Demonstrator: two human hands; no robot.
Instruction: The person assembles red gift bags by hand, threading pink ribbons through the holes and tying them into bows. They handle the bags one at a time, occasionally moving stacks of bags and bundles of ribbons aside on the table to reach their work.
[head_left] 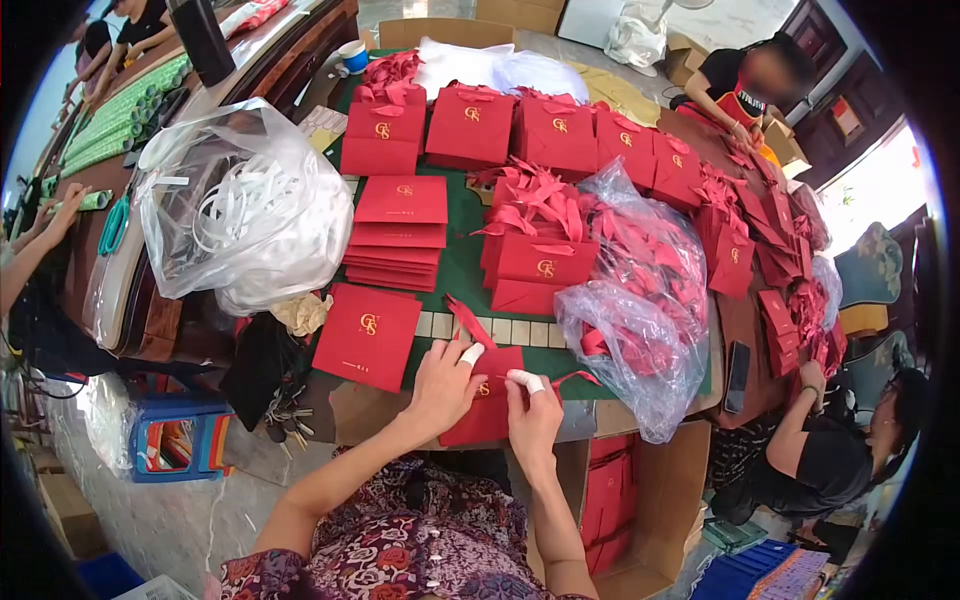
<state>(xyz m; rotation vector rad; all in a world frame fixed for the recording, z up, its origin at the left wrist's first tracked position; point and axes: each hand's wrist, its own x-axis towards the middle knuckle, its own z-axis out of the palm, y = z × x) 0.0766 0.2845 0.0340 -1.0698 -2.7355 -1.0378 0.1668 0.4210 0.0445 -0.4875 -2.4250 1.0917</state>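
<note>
A red paper gift bag (484, 420) with gold lettering lies flat at the table's front edge, partly hidden under my hands. My left hand (442, 388) is closed at its upper left, where a red ribbon (466, 322) runs up from the fingertips. On the bag's right side my right hand (533, 412) is bent in a pinch, and a ribbon end (577, 378) sticks out past it. White wraps cover a finger on each hand. Exactly how the fingertips grip the ribbon is partly hidden. Flat red bags (368, 335) lie left of my left hand.
A stack of flat bags (398, 235), a clear bag of white ribbon (250, 200) and a plastic bag of red ribbons (640, 290) surround the work spot. Finished-looking bags (470, 128) stand behind. Below is an open carton (650, 500). Other people sit at right and upper left.
</note>
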